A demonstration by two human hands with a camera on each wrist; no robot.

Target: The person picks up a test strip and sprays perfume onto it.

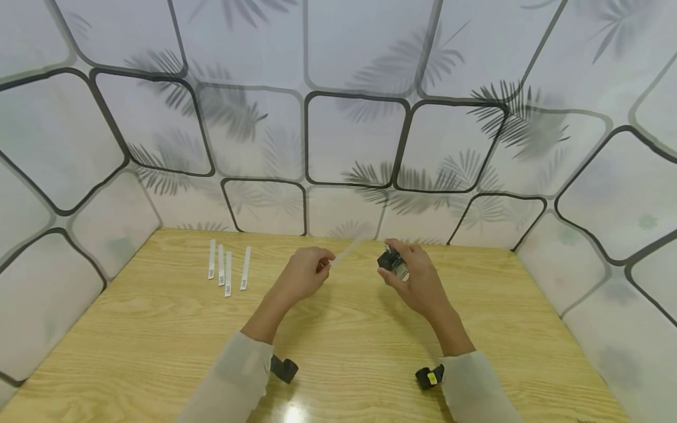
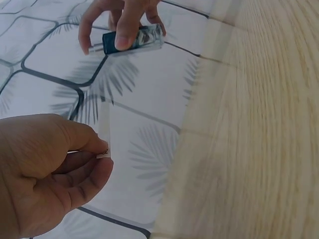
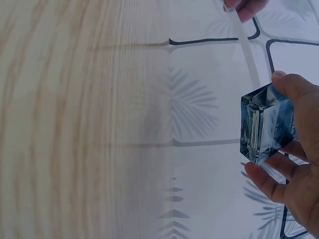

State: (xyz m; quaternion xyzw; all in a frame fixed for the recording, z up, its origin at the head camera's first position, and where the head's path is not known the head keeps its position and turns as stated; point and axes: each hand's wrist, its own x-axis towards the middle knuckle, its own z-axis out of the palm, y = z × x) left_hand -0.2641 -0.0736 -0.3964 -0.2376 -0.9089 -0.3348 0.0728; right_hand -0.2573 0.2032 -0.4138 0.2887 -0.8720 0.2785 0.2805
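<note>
A patterned wall [image 1: 351, 141] with leaf prints stands behind the wood-grain surface [image 1: 344, 335]. Over that surface, the right hand [image 1: 423, 285] has its grip clasped round a glass perfume bottle [image 1: 392, 262], tilted and clear of the wood. The left hand [image 1: 304, 273], facing it, pinches one end of a narrow white paper strip [image 1: 346, 252] in its grip. Four similar printed strips [image 1: 228, 274] lie apart at left.

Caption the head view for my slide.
Left hand pinches a paper strip, right hand grips a perfume bottle; four strips on a wood-grain table.
</note>
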